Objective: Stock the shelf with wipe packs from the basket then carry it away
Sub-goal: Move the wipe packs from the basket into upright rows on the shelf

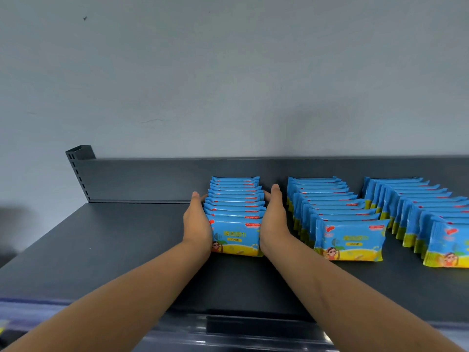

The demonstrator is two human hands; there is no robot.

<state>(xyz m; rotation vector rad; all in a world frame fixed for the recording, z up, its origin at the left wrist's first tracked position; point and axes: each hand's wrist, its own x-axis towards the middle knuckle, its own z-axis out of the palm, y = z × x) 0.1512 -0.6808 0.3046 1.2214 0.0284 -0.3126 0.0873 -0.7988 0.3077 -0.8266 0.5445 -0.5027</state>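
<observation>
With fingers extended and ungripped, the left hand [196,224] and right hand [275,219] press flat against opposite ends of the leftmost row of wipe packs [234,207], upright on the shelf [114,237], near its back panel

Both bare arms stretch forward and converge toward the middle. The left forearm [114,295] rises from the lower left corner and the right forearm [342,288] from the lower right, elbows out of view. The wrists are straight, in line with the forearms. The left hand [196,222] and right hand [275,219] stand on edge, palms facing each other, fingers straight and held together, pointing away from the body. Each palm presses flat against one side of a row of packs [234,207], which sits between them. The right hand's fingertips [275,188] reach slightly farther forward than the left's.
</observation>
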